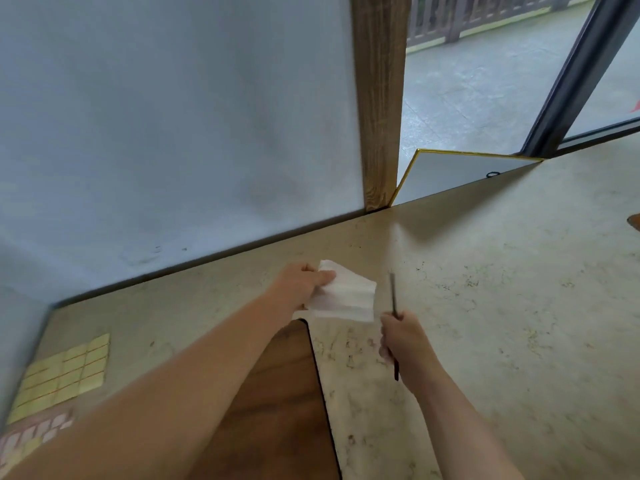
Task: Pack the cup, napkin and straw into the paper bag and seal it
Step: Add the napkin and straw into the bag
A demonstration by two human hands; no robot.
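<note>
My left hand [303,284] grips a folded white napkin [346,299] by its left edge and holds it just above the beige stone counter [485,323]. My right hand [401,336] is closed around a thin dark straw [393,296] that points up and away from me; its lower end sticks out below my fist. The two hands are close together, the straw just to the right of the napkin. No cup or paper bag is in view.
A pale wall and a wooden post [379,98] stand behind the counter. A gold-edged panel [450,174] leans at the back. A brown wooden surface [277,393] lies below my arms. A yellow grid sheet [62,375] sits at the left.
</note>
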